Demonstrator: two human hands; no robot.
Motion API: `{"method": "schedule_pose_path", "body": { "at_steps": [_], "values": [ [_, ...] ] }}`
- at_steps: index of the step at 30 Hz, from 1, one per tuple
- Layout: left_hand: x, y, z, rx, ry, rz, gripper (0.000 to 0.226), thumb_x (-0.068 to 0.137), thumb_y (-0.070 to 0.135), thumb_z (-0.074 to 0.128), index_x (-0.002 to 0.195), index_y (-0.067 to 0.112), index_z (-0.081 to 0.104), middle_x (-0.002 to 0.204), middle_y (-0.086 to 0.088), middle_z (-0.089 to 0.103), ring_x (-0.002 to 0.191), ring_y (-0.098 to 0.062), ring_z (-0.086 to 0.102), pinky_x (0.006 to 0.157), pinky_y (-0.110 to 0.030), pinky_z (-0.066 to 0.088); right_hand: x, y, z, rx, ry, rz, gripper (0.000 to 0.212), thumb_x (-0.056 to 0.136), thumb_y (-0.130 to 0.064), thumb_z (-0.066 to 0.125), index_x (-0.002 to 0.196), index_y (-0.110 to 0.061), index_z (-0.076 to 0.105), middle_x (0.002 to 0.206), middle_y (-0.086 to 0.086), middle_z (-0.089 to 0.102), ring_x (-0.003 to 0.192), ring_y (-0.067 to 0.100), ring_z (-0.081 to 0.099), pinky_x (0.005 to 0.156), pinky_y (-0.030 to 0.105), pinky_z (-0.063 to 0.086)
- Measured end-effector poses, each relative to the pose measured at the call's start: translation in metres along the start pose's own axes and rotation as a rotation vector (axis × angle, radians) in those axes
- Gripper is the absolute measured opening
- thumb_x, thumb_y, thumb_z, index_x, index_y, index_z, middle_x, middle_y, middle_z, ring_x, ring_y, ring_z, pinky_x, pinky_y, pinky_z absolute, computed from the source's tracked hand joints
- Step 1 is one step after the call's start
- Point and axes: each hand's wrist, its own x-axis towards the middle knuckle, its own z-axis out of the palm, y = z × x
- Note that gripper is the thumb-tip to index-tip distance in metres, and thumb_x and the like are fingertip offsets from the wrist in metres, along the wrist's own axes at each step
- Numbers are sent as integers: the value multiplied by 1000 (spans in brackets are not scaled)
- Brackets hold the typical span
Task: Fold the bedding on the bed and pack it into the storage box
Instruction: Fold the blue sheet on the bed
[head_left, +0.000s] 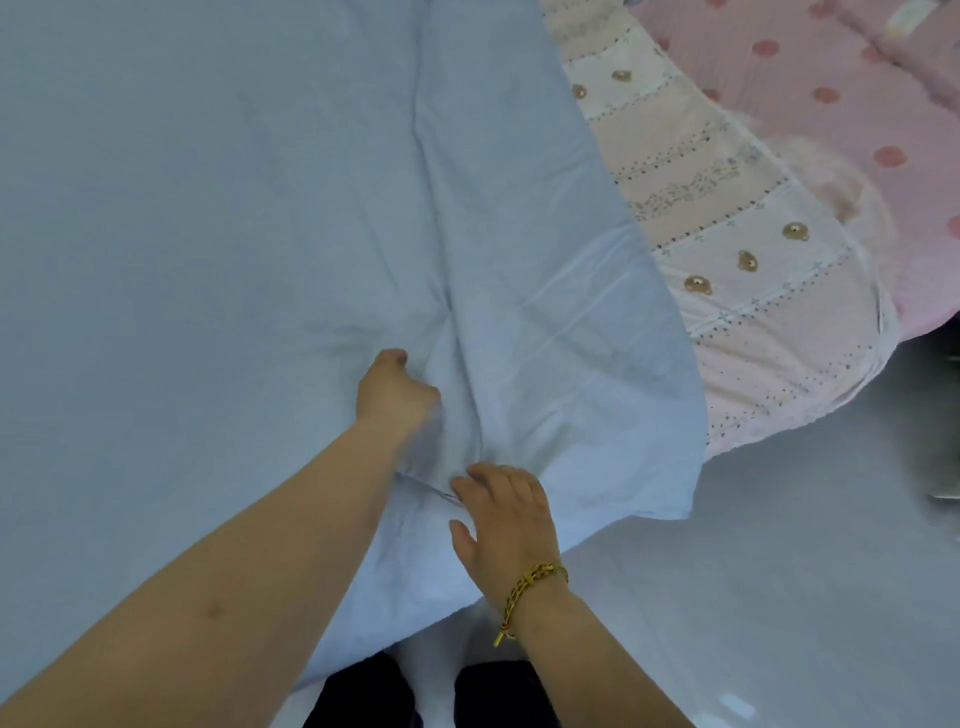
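Gathering blue sheet (260, 182) | left hand (395, 389) grips a bunched fold farther in | right hand (501, 514) rests loose-fingered on near edge | sheet's length runs away from hands

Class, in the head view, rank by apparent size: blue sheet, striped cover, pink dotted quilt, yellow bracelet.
1. blue sheet
2. striped cover and pink dotted quilt: too alike to rank
3. yellow bracelet
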Motion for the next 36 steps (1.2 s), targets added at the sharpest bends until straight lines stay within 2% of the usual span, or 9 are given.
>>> {"method": "schedule_pose_path", "body": {
  "at_steps": [4,8,14,18,20,22,25,33,36],
  "values": [
    [-23,-19,-22,-244,-42,-74,37,76,2,71,111,4,59,102,-8,64,90,-19,64,75,-22,47,3,-12,6,-93,-16,120,74,39,-48,83,97,-19,47,84,-2,66,84,19,49,86,36,36],
    [-50,-33,-68,-511,12,-13,24,76,-5,67,76,14,54,45,11,57,39,4,53,47,-12,46,18,-24,2,-116,124,19,10,62,-24,57,68,-19,64,64,-2,61,74,18,45,74,29,32],
    [-77,-101,-151,-611,124,-112,30,79,-6,63,75,18,47,43,11,53,38,3,50,50,-17,44,-9,-74,-4,233,151,-103,9,69,-21,45,72,-17,53,65,-2,59,71,11,40,70,21,33],
    [-86,-144,-180,-509,25,-169,27,79,-9,63,81,16,52,55,2,49,45,-2,52,58,-24,42,-19,-147,-10,798,-436,446,19,82,-36,46,65,-28,47,65,-17,48,65,0,46,63,5,36],
    [-91,-164,-188,-505,-39,-193,24,80,-11,61,83,13,56,44,8,51,42,0,53,51,-19,48,-23,-174,-8,1186,-750,854,24,93,-26,49,69,-24,51,73,-8,54,64,0,51,59,6,41],
    [-100,-184,-191,-481,-110,-210,20,81,-12,58,83,7,63,53,-2,55,50,-8,57,49,-15,50,-33,-195,0,1499,-842,1134,24,98,-22,41,80,-17,55,83,1,59,72,7,56,59,14,46],
    [-119,-206,-195,-491,-176,-214,20,82,-12,56,74,3,66,65,-10,64,60,-19,61,51,-17,53,-51,-237,9,1801,-815,1249,27,99,-26,34,95,-13,57,94,6,62,85,16,59,63,21,50],
    [-167,-238,-182,-350,-118,-69,22,83,-6,59,69,10,63,50,9,60,43,5,56,49,-8,48,-87,-276,-2,2175,-273,1222,47,70,-18,58,112,3,57,91,11,71,80,19,70,62,24,56],
    [-169,-244,-186,-439,-189,-109,17,86,-3,57,73,8,62,67,-2,64,59,-8,62,53,-11,51,-107,-281,-15,2052,-267,1193,15,84,-11,52,97,-8,59,70,0,72,59,11,68,50,21,53]
  ]
}}
